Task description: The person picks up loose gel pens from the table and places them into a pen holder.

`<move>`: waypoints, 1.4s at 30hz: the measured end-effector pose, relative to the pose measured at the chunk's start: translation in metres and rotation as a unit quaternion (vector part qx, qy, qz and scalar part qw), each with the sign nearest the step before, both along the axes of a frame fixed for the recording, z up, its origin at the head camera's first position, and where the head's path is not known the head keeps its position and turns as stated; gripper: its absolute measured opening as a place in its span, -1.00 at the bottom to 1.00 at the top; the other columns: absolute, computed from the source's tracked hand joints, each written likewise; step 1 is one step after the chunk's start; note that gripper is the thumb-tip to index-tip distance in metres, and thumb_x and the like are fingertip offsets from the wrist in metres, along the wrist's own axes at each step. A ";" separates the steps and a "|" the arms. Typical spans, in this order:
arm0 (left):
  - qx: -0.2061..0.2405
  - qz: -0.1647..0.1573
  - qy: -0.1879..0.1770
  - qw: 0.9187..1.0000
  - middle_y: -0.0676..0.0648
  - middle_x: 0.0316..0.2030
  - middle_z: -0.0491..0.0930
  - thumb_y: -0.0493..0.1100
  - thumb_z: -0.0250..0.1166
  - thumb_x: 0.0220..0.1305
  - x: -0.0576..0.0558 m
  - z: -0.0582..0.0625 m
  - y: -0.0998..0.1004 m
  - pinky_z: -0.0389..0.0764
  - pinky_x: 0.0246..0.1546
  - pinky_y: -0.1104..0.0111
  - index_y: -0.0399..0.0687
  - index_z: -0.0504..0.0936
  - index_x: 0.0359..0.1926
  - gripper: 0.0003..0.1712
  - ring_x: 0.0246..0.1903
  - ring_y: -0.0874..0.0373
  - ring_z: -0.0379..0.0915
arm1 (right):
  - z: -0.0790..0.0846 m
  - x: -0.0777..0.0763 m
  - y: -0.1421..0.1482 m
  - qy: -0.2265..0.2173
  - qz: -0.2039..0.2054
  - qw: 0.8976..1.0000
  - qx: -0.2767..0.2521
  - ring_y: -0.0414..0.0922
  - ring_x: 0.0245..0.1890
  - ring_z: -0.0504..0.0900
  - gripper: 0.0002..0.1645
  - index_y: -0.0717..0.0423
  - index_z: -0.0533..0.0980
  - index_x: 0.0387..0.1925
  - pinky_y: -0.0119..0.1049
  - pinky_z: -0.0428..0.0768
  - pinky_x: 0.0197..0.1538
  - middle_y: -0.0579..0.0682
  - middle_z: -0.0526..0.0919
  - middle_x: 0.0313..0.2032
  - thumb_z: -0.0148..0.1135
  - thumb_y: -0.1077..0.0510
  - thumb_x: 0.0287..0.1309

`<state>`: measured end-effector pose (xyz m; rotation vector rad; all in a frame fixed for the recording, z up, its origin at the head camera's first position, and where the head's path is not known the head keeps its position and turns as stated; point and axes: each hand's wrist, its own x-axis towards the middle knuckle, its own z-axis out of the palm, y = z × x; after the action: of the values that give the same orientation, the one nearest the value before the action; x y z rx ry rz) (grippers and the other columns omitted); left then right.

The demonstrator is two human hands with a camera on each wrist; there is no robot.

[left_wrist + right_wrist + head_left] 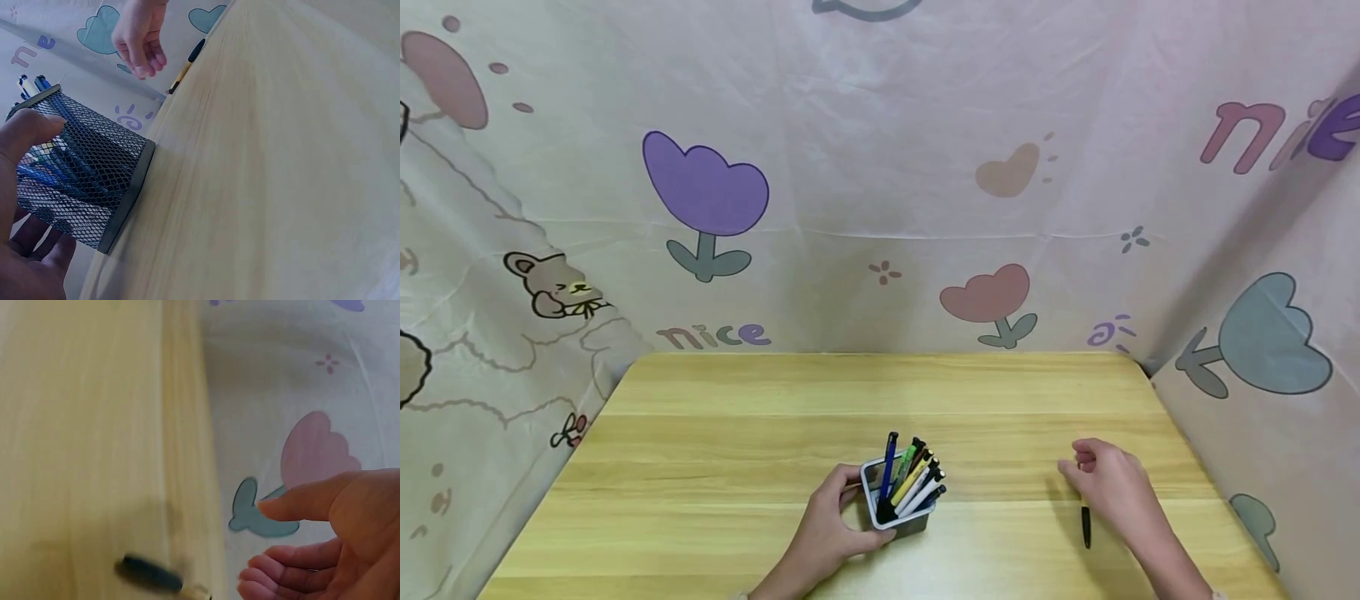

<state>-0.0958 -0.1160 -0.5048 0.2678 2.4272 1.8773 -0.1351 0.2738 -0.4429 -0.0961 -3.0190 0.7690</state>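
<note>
My left hand (pixel 831 521) grips a black mesh pen holder (pixel 912 527) on the table, thumb on the near side and fingers around the far side. Several pens (pixel 910 483) stand in the holder, leaning to the right; blue, green, yellow and white ones show. My right hand (pixel 1108 483) hovers over a pen with a black end (pixel 1086 527) lying on the table. The left wrist view shows this pen (pixel 185 67) as yellow and black, apart from the hand. In the right wrist view, thumb and loosely bent fingers (pixel 290 569) hold nothing, and the pen (pixel 150 573) is blurred.
The wooden table (pixel 737 467) has its far edge along a patterned cloth backdrop (pixel 850 167). More cloth hangs at the left (pixel 490 333) and right (pixel 1262 333) sides of the table.
</note>
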 end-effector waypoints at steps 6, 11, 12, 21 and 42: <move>0.003 -0.002 0.001 1.000 0.06 0.21 0.59 -0.11 0.74 -0.20 0.000 0.000 0.000 0.58 0.39 0.39 -0.01 0.54 0.13 -0.18 0.24 0.07 0.56 | -0.010 -0.005 0.011 0.014 -0.008 0.998 0.058 0.33 -0.12 0.72 -0.41 0.53 0.57 0.04 0.28 0.70 -0.04 0.39 0.74 -0.15 0.39 0.06 0.22; 0.003 -0.004 0.000 1.000 0.05 0.22 0.59 -0.11 0.74 -0.19 0.000 0.000 0.000 0.58 0.39 0.39 -0.01 0.54 0.13 -0.18 0.25 0.07 0.56 | -0.014 -0.010 0.018 -0.011 -0.018 0.997 0.071 0.37 -0.11 0.70 -0.41 0.52 0.58 0.00 0.30 0.66 -0.02 0.39 0.73 -0.15 0.40 0.02 0.21; 0.004 -0.004 0.000 1.000 0.05 0.22 0.59 -0.11 0.74 -0.19 0.000 0.000 0.000 0.58 0.40 0.39 -0.01 0.54 0.13 -0.18 0.25 0.06 0.56 | -0.015 -0.010 0.019 -0.016 -0.018 0.997 0.073 0.35 -0.14 0.70 -0.42 0.50 0.59 -0.03 0.29 0.66 -0.04 0.38 0.73 -0.17 0.40 0.02 0.20; 0.000 -0.006 -0.002 1.000 0.04 0.21 0.58 -0.09 0.74 -0.19 0.000 -0.001 0.000 0.57 0.41 0.38 0.00 0.53 0.14 -0.17 0.25 0.06 0.56 | -0.022 -0.011 0.022 -0.049 -0.024 0.996 0.076 -0.10 -0.58 0.29 -0.43 -0.05 0.23 -0.74 -0.31 0.23 -0.44 -0.17 0.19 -0.74 0.38 0.00 0.18; -0.007 -0.006 -0.001 1.000 0.03 0.21 0.59 -0.08 0.73 -0.18 -0.001 -0.001 0.000 0.58 0.41 0.34 0.01 0.53 0.15 -0.17 0.25 0.04 0.56 | -0.023 -0.023 0.029 -0.086 -0.036 0.993 0.072 0.25 -0.24 0.70 -0.69 0.32 0.73 -0.26 0.26 0.64 -0.09 0.34 0.78 -0.19 0.37 0.13 0.05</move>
<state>-0.0965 -0.1163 -0.5054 0.2788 2.4312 1.8553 -0.1578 0.3033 -0.4662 -0.2813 -3.2004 0.5629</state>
